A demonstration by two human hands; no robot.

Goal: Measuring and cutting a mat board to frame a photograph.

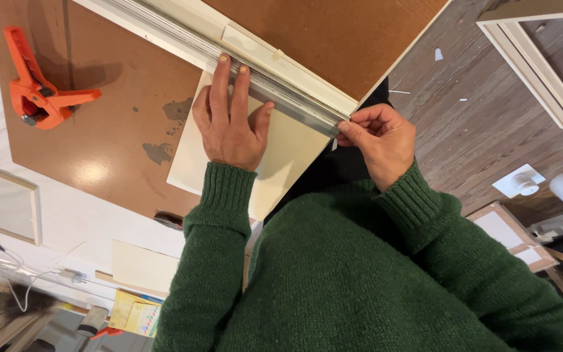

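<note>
Hands work apart: left hand [229,120] presses flat on a cream rectangular card sheet [281,153] on the brown hardboard table [99,137]; right hand [380,140] pinches the near end of a long metal straightedge [275,81], running diagonally up-left.

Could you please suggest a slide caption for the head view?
Left hand presses cream card against a metal ruler; right hand pinches the ruler's end.

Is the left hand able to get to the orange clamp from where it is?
Probably yes. The left hand lies flat on the cream sheet, and only bare brown board shows between it and the orange clamp.
</note>
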